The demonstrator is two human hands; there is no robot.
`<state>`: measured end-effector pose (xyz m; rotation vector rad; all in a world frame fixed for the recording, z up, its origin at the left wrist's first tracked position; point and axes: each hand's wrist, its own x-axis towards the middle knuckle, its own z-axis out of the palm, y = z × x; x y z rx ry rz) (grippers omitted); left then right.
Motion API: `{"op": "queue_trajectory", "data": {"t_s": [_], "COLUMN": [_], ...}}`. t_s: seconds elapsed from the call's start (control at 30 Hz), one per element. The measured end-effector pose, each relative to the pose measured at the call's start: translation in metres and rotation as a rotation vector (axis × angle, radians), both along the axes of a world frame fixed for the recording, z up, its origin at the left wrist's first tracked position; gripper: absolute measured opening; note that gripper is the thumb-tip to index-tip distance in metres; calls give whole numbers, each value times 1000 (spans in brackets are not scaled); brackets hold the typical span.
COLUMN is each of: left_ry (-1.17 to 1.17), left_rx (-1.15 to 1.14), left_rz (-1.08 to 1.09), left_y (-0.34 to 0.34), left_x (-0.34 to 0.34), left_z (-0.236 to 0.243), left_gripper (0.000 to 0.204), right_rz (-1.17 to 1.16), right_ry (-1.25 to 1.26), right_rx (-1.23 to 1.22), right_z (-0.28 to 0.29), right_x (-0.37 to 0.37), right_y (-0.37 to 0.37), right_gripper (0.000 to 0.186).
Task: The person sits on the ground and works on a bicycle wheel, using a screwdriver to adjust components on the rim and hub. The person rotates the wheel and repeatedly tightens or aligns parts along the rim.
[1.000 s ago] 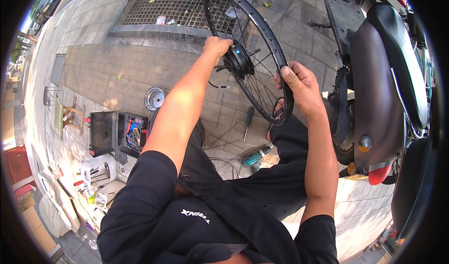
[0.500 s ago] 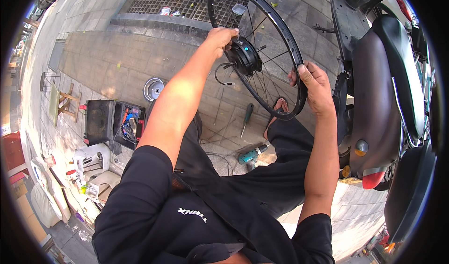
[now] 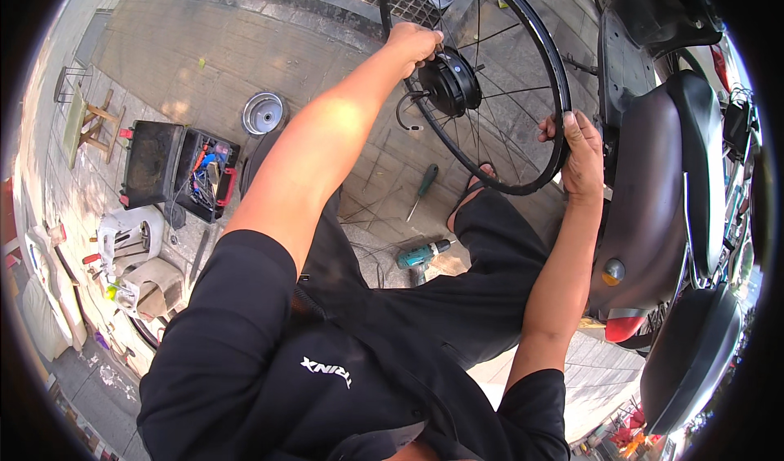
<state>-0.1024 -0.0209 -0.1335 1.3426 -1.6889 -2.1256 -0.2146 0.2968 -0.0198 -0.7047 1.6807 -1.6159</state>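
A black spoked wheel rim is held up and tilted in front of me, with a black hub motor inside it. Thin spokes run between the hub and the rim, and a short black cable curls from the hub's side. My left hand is closed at the hub's upper edge, its fingertips pinching something thin that I cannot make out. On the near right side of the rim, my right hand grips with the thumb on top and fingers curled around behind.
Below the wheel lie a green-handled screwdriver and a teal cordless drill. At left are an open black toolbox, a round metal part and a wooden stool. A scooter stands close on the right.
Both hands have shifted right and slightly away from me with the wheel. The hub has turned a little, so its blue-green dot no longer shows. My view has also shifted.
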Motion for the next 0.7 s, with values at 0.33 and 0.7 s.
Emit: {"op": "queue_trajectory", "data": {"t_s": [0.33,0.7], "left_ry": [-21,7], "left_rx": [2,58], "left_rz": [30,39], "left_y": [1,4], "left_x": [-3,1], "left_z": [-15,-2], "left_gripper": [26,25], "right_rz": [-5,17], "right_ry": [18,5], "right_rx": [14,4], "right_z": [3,3], "right_x": [0,-2], "right_y": [-4,-4], "right_gripper": [33,29]}}
